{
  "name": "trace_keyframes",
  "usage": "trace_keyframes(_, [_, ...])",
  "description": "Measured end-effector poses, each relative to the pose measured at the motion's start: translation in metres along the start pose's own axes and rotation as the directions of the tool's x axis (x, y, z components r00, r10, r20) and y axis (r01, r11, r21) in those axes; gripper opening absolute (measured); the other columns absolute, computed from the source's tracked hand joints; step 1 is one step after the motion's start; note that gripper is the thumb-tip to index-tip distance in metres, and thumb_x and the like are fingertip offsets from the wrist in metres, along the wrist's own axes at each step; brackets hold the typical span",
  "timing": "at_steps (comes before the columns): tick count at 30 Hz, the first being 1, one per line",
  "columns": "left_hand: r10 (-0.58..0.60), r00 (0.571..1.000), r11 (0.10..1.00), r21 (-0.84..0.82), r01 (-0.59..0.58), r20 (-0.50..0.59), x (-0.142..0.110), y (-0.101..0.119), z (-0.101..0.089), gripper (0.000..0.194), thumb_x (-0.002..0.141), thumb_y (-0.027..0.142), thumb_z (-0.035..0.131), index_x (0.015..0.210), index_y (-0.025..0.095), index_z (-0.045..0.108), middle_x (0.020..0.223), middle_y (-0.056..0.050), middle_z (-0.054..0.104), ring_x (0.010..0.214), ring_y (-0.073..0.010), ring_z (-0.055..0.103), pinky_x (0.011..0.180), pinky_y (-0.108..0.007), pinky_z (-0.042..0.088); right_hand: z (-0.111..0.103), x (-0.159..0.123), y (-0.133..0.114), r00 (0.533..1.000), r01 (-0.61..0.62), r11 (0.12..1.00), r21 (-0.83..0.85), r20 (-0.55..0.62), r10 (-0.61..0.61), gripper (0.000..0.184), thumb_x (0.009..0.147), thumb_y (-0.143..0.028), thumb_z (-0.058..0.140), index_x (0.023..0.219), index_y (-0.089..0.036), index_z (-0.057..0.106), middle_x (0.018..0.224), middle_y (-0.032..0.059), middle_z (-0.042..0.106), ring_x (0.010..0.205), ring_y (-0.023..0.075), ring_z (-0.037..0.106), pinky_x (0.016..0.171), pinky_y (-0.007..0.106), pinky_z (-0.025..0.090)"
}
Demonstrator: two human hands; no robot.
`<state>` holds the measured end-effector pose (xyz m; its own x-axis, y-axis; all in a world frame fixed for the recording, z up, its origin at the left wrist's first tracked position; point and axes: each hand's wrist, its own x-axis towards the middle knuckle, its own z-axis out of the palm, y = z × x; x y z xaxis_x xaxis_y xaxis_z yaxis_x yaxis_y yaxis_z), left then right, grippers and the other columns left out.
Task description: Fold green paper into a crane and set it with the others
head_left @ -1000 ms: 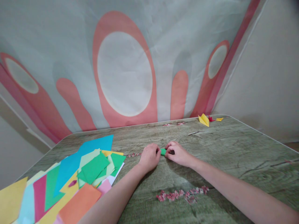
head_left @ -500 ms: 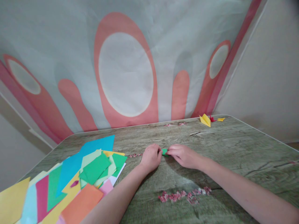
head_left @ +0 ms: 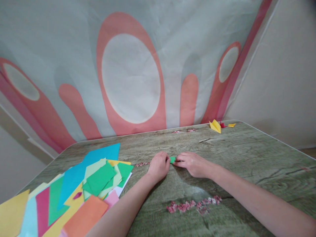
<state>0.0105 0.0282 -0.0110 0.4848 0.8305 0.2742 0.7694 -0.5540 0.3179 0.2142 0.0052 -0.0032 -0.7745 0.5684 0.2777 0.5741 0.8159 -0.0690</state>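
A small piece of green paper (head_left: 172,160) is held low over the middle of the wood-patterned table (head_left: 237,154). My left hand (head_left: 159,167) pinches its left side, fingers curled inward. On the other side my right hand (head_left: 192,164) has its thumb and fingers closed on the right edge. Most of the paper's shape is hidden by the fingertips, so its folds cannot be made out.
Loose coloured sheets lie in a heap at the left, with green paper (head_left: 101,177), blue paper (head_left: 103,155) and orange paper (head_left: 85,215). At the far right edge sit a folded yellow paper plane (head_left: 215,126), a small red piece (head_left: 222,125) and a small yellow piece (head_left: 231,125).
The fingers of my right hand have shifted slightly on the green paper, and a little more of its face shows. The whole view has drifted a touch.
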Motion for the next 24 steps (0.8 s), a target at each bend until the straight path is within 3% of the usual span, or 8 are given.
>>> trace_keyframes(24, [0.0,0.999,0.997,0.081,-0.003,0.037,0.0008,0.0037,0.0001,0.012,0.086,0.022,0.042,0.081,0.017,0.051,0.084,-0.006,0.055,0.08,-0.0183,0.054,0.072,-0.03,0.043,-0.0024,0.0028,-0.003,0.999,-0.03,0.999,0.025,0.026,0.03,0.033,0.085,-0.014,0.043,0.113,-0.02,0.06,0.092,0.0078,0.06,0.086,0.0187,0.049,0.08,0.032,0.038])
